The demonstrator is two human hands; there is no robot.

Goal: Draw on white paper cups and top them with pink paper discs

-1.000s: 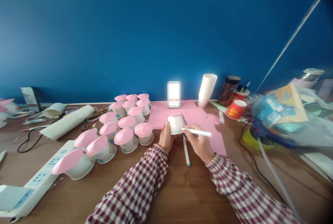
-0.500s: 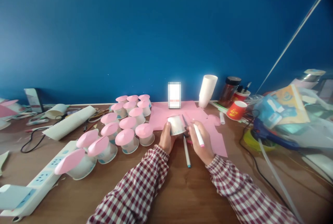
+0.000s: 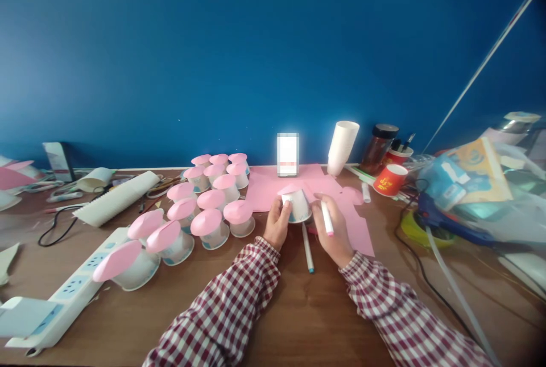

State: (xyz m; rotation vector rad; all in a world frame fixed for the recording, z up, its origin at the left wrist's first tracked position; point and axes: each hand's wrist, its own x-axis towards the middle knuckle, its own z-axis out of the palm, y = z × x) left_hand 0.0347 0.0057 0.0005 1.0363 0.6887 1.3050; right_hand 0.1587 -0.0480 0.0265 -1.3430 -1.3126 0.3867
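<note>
My left hand (image 3: 276, 226) is closed round a small white paper cup (image 3: 297, 206) that stands upside down with a pink paper disc on top. My right hand (image 3: 334, 229) touches the cup's right side and grips a white marker with a pink tip (image 3: 326, 218). A second pen with a blue end (image 3: 307, 248) lies on the wooden table (image 3: 273, 310) between my hands. Sheets of pink paper (image 3: 354, 225) lie under and behind the cup.
Several upturned cups with pink discs (image 3: 205, 207) stand in rows to the left. A white power strip (image 3: 51, 307) lies at front left, a lying stack of cups (image 3: 115, 198) behind it. A tall cup stack (image 3: 342, 147), red cup (image 3: 389, 178), jar (image 3: 377, 148) and cluttered bags (image 3: 469, 190) fill the right.
The cup was lying tilted in my left hand; it now stands upside down with the pink disc up. The marker swung from pointing sideways to lying along my right hand.
</note>
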